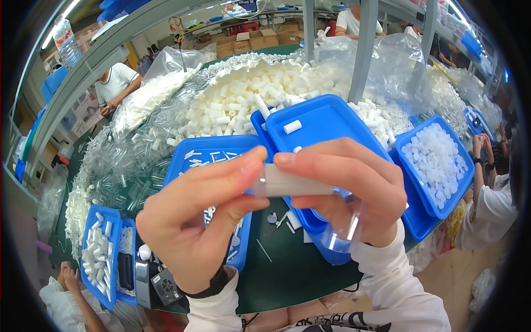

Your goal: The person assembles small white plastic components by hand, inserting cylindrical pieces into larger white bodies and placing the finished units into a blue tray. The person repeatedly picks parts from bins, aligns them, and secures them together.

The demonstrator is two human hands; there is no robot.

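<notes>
In front of me, between both hands, is a white cylinder (296, 183) lying level, with a translucent rim at its left end. My left hand (202, 213) pinches that left end between thumb and fingertips. My right hand (354, 180) is closed around the other end, fingers on top and thumb below. A clear plastic tube (344, 228) also sits in the right hand, against the palm and lower fingers. Whether the cylinder reaches into this tube is hidden by the fingers. Beneath the hands are a blue tray with small white pieces (182, 145) and a blue tray (326, 113) with a white cylinder (292, 127).
Behind the trays rises a large heap of white cylinders (243, 97), with clear tubes (149, 149) at its left. A blue tray of translucent caps (434, 160) stands right; another blue tray (113, 260) stands lower left. A grey metal post (362, 61) stands beyond. Other people sit around the table.
</notes>
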